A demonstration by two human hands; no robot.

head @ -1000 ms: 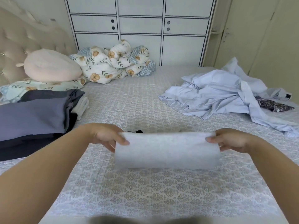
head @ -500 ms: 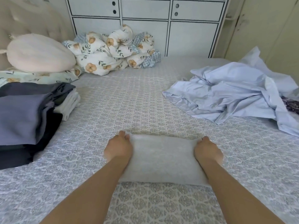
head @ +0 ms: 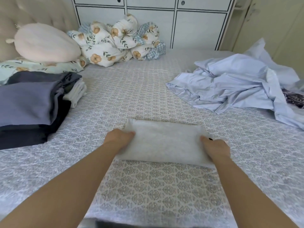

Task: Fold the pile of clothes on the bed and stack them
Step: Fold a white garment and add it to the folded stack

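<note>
A folded white cloth (head: 164,142) lies on the patterned bedspread (head: 148,186) in front of me. My left hand (head: 119,139) grips its left edge, fingers tucked under the fabric. My right hand (head: 216,148) grips its right edge the same way. A stack of folded clothes (head: 31,104), grey, dark and white, sits at the left. A crumpled pile of light blue garments (head: 233,83) lies at the right, with a dark patterned piece (head: 294,97) beside it.
A pink round cushion (head: 46,43) and a floral bundled quilt (head: 118,40) lie at the head of the bed. White cabinet doors (head: 164,22) stand behind the bed.
The white cloth went from held up in the air down onto the bed. My hands then slid back along its side edges toward me and now grip them.
</note>
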